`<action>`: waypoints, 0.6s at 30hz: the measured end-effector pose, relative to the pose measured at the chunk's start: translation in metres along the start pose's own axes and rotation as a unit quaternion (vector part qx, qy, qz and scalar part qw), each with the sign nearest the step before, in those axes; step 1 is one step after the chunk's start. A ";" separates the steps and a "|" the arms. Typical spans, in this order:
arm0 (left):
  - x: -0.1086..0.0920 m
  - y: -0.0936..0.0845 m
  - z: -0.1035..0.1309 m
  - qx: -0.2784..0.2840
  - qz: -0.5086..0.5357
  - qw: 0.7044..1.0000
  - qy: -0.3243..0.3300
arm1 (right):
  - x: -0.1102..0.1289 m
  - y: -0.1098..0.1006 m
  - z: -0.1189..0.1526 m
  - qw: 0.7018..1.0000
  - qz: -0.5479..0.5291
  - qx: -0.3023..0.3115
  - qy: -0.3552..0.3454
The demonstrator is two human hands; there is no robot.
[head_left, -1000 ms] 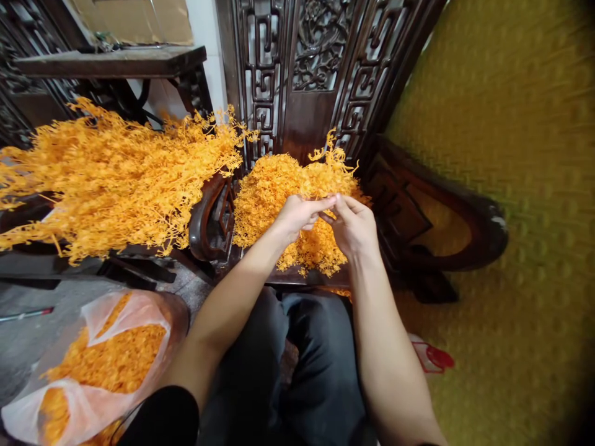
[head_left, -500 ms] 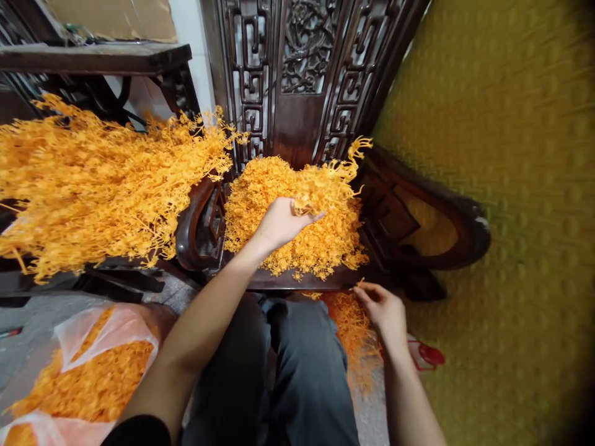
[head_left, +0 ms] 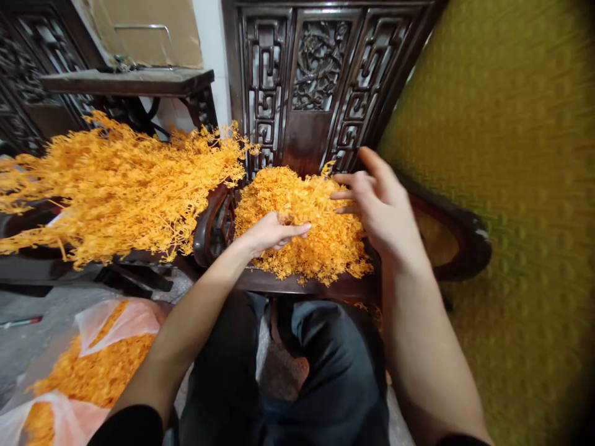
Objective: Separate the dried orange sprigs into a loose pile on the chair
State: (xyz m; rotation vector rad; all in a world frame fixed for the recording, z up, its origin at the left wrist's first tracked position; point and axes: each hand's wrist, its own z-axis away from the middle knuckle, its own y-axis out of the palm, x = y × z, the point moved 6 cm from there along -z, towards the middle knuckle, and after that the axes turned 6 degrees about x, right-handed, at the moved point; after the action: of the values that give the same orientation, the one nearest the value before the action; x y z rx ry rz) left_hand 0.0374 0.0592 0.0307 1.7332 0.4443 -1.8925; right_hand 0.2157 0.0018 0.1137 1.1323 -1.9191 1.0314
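A heap of orange plastic flower sprigs (head_left: 334,248) lies on the seat of a dark carved wooden chair in front of me. My left hand (head_left: 276,234) is closed at the front left of this heap, its thumb stretched to the right. It grips a bunch of orange plastic sprigs (head_left: 295,204), which blends with the heap behind it. Above the heap's right side, my right hand (head_left: 383,201) is raised with its fingers apart. Nothing shows between those fingers.
Long orange sprigs (head_left: 125,186) are piled on another seat at the left. An open plastic bag (head_left: 111,331) of orange pieces stands on the floor at lower left. The chair's curved armrests (head_left: 469,235) flank the heap. A yellow-green textured surface (head_left: 511,155) rises at the right.
My right hand has risen from beside my knee to the heap's right side, its pinch now opened. My left hand has shifted slightly down, still holding the sprigs. The view has tilted somewhat.
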 end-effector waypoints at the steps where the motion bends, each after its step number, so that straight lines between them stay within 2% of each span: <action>1: 0.002 -0.003 0.004 0.006 0.016 1.000 -0.007 | -0.002 0.014 -0.013 0.997 -0.049 0.051 0.011; 3: 0.008 -0.011 0.012 0.014 0.033 0.999 -0.019 | -0.013 0.036 -0.028 0.986 -0.125 0.108 0.024; 6: 0.018 -0.019 0.022 0.026 0.035 0.998 -0.050 | -0.032 0.059 -0.031 0.966 -0.210 0.145 0.026; 11: 0.035 -0.027 0.030 0.052 0.045 0.993 -0.101 | -0.044 0.081 -0.022 0.941 -0.266 0.209 0.027; 14: 0.038 -0.027 0.030 0.063 0.055 0.989 -0.118 | -0.056 0.081 -0.021 0.946 -0.265 0.181 0.045; 18: 0.030 -0.020 0.026 0.054 0.045 0.990 -0.119 | -0.086 0.072 -0.029 0.961 -0.256 0.056 0.092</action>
State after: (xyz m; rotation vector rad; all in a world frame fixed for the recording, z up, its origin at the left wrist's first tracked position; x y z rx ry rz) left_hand 0.0039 0.0554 0.0025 1.5394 0.1734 -2.0562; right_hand 0.1892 0.0821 0.0339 1.4428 -1.3322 0.9195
